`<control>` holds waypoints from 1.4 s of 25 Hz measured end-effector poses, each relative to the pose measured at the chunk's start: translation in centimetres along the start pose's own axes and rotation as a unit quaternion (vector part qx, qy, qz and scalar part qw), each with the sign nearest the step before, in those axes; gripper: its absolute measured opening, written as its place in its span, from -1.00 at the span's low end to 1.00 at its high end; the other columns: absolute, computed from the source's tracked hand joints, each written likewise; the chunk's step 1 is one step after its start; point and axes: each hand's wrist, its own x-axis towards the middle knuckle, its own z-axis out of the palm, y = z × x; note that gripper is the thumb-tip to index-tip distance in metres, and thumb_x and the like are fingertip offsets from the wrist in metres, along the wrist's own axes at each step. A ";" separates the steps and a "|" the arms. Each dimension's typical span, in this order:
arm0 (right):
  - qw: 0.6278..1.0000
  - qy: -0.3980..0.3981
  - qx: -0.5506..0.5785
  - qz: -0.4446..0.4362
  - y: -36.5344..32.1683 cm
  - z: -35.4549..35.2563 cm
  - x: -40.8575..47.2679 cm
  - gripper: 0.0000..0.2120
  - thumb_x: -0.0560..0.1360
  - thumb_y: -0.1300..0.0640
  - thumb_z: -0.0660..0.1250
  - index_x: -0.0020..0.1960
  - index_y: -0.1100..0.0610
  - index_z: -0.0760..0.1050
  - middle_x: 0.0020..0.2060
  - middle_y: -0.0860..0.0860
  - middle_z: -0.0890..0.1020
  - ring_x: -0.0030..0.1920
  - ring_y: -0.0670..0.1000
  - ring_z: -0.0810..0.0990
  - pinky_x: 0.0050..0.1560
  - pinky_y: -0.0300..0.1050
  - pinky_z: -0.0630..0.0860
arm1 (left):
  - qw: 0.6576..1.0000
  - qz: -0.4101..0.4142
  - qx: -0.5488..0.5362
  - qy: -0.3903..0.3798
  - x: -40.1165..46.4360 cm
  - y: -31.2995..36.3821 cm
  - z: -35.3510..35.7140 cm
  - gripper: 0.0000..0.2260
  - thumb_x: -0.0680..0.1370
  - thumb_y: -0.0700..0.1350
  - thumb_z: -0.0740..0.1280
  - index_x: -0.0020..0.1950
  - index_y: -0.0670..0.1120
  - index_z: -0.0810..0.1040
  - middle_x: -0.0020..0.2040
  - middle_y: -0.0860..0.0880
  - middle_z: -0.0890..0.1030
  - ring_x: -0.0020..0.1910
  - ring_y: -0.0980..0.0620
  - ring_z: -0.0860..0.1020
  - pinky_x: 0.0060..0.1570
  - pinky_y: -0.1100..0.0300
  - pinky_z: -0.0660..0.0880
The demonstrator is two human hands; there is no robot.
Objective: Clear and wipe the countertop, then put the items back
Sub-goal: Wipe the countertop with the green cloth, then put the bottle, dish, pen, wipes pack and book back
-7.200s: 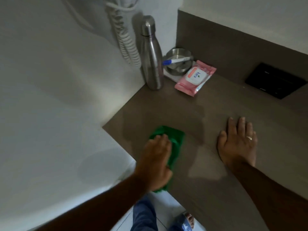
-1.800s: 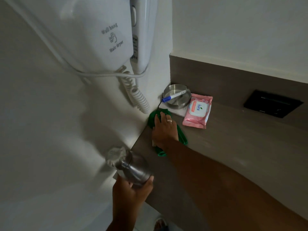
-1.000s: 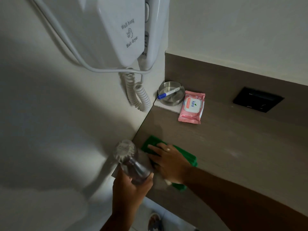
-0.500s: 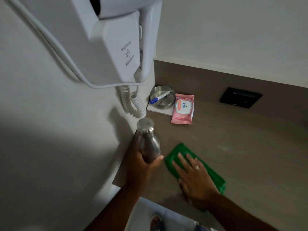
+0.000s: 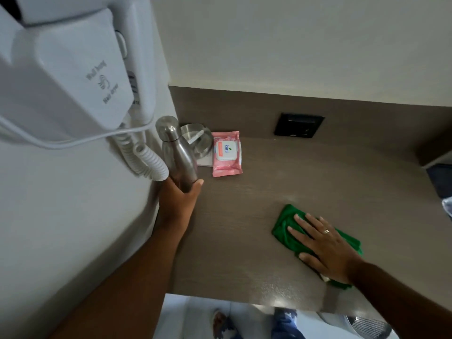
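Observation:
My left hand grips the lower body of a steel bottle, held upright near the wall at the back left of the brown countertop. Whether its base touches the counter is hidden by my hand. My right hand presses flat, fingers straight, on a green cloth at the counter's right front. A pink wipes pack lies just right of the bottle. Behind the bottle a steel bowl holding a pen stands on a white coaster.
A white wall-hung hair dryer with a coiled cord hangs over the counter's left end, close to the bottle. A black socket plate sits in the back panel. The counter's front edge drops to a tiled floor.
My left hand has carried the bottle from the front left corner back toward the wall beside the bowl. My right hand has slid the green cloth to the right along the counter.

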 end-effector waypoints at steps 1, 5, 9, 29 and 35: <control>0.998 0.018 0.031 0.060 -0.5 -0.3 -0.9 -0.36 0.59 -0.29 0.00 0.59 -0.17 -0.11 0.57 0.06 0.08 0.55 0.15 0.09 0.51 0.16 0.05 | 1.000 -0.009 -0.013 -0.001 -0.8 -0.5 -0.1 -0.29 0.29 0.16 0.56 0.28 -0.17 0.41 0.18 -0.14 0.59 0.18 -0.11 0.56 0.21 0.09 0.49; 0.834 0.091 0.216 0.499 -3.2 -1.6 -6.1 -0.28 0.51 -0.24 0.27 0.52 0.10 0.19 0.42 0.22 0.37 0.37 0.24 0.40 0.31 0.23 0.38 | 0.995 -0.011 0.092 0.038 -7.9 -1.0 0.5 -0.27 0.43 0.11 0.48 0.45 -0.23 0.33 0.34 -0.27 0.49 0.31 -0.24 0.46 0.32 -0.08 0.39; 0.667 0.055 0.437 0.601 -3.7 -2.9 -7.1 -0.48 0.44 -0.27 0.37 -0.08 0.22 0.64 -0.27 0.14 0.67 -0.25 0.13 0.64 -0.22 -0.06 0.58 | 0.978 0.054 0.097 -0.176 -12.8 3.6 5.3 -0.56 0.50 0.12 0.34 0.32 -0.06 0.49 0.16 -0.03 0.63 0.12 -0.06 0.60 0.13 0.04 0.51; 0.411 0.027 0.813 0.411 22.2 -2.0 -24.0 -0.70 0.56 0.19 0.34 0.20 0.38 0.51 0.00 0.28 0.69 -0.07 0.16 0.72 -0.14 0.07 0.67 | 0.814 -0.275 -0.076 -0.507 -30.0 24.5 23.2 -0.60 0.53 0.23 0.32 0.14 -0.05 0.61 0.07 -0.07 0.70 0.07 -0.05 0.66 -0.02 0.02 0.63; 0.530 -0.013 0.730 0.431 43.0 0.0 -33.4 -0.61 0.49 0.45 0.30 0.24 0.14 0.50 0.05 0.23 0.69 0.06 0.24 0.67 0.14 0.26 0.57 | 0.833 -0.249 -0.052 -0.491 -44.0 32.8 39.1 -0.75 0.52 -0.10 0.44 0.14 -0.18 0.58 -0.08 -0.12 0.71 -0.15 -0.03 0.68 -0.19 0.12 0.65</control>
